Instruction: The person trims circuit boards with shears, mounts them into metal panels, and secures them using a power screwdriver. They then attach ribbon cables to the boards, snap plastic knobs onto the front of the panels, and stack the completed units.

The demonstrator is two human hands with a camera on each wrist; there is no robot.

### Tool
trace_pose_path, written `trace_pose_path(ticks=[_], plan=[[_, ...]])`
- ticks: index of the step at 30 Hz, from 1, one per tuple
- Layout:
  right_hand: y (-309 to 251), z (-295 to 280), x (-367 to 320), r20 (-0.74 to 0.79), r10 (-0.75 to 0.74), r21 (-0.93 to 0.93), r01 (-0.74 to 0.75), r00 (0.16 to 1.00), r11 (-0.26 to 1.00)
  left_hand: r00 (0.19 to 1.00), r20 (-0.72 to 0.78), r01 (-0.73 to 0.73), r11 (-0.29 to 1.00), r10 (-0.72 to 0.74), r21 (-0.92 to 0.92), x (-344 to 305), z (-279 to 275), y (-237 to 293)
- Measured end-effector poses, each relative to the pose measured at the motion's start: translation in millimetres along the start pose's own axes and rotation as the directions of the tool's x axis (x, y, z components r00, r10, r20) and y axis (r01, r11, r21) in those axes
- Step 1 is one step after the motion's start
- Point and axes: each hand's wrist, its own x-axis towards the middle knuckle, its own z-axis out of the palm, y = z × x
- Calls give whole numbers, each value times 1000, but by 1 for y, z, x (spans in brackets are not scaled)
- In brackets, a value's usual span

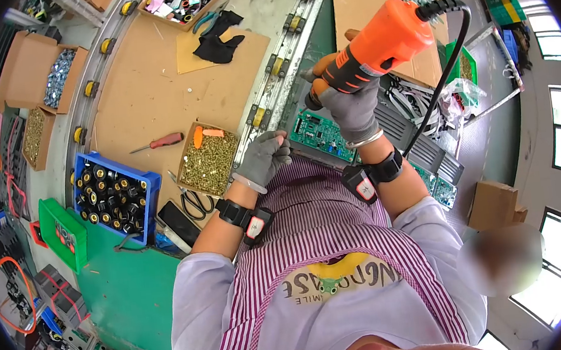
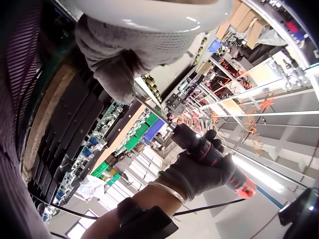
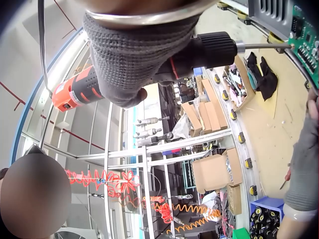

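Observation:
In the head view my right hand (image 1: 355, 110) grips an orange and black power screwdriver (image 1: 376, 44), held above a green circuit board (image 1: 321, 137). The right wrist view shows its thin metal bit (image 3: 266, 46) reaching to the board (image 3: 308, 45); contact at the tip is unclear. My left hand (image 1: 262, 160), gloved with bare fingertips, has its fingers bent beside the board's left end, right of a carton of brass-coloured screws (image 1: 208, 162). Whether it pinches anything is hidden. In the left wrist view its fingers (image 2: 117, 74) lie close to the bit.
Left of the screw carton lie a red screwdriver (image 1: 166, 141) and a blue bin (image 1: 153, 187) of black round parts. Scissors (image 1: 195, 203) rest near my left forearm. A metal roller rail (image 1: 271, 74) runs up past the board. The tool's black cable (image 1: 449, 71) hangs at the right.

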Motion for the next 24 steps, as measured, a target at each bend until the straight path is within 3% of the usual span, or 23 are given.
trace_pose_path(ticks=[3, 6, 7, 11, 15, 18, 21, 24], plan=[[0, -7, -1, 55, -116, -79, 120, 992, 990, 1000, -7, -28, 999, 28, -44, -3, 2, 0], [-24, -8, -14, 32, 134, 137, -138, 990, 981, 995, 73, -61, 996, 66, -63, -3, 1, 1], [-16, -13, -18, 48, 61, 170, -68, 997, 983, 994, 85, -61, 996, 67, -68, -5, 3, 1], [-34, -13, -29, 118, 17, 357, -59, 993, 932, 989, 128, -71, 997, 75, -38, -9, 15, 3], [-34, -16, -37, 109, -1, 329, -35, 994, 944, 985, 149, -86, 996, 83, 14, -13, 24, 1], [-35, -20, -41, 178, 32, 401, -102, 984, 911, 986, 163, -44, 998, 37, 39, -13, 23, 0], [-29, -22, -42, 151, 21, 397, -80, 988, 914, 994, 111, 8, 1000, -6, -12, -18, 29, -2], [-28, -29, -39, 173, -10, 210, -27, 985, 977, 985, 173, 23, 999, -16, -35, -22, 29, -2]])
